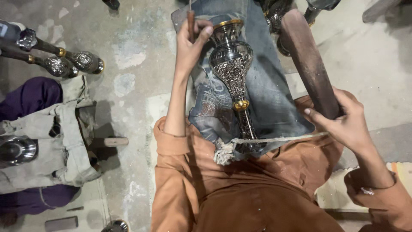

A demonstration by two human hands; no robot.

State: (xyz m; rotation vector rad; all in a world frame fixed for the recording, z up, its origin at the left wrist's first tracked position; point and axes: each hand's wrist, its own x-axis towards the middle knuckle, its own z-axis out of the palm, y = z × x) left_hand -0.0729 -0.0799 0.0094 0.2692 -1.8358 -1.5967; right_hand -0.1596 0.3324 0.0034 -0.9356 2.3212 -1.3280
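An engraved silver vase [232,64] with gold bands lies lengthwise on blue denim, its gold-rimmed mouth just beside the left hand [191,43]; a slim brown chisel [191,25], gripped in that hand, stands near the rim; the right hand [347,122] grips a long wooden mallet [308,60], raised right of the vase.

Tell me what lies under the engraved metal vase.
Under the vase a blue denim cloth is spread over the person's lap. A cord crosses its base. What lies beneath the cloth is covered.
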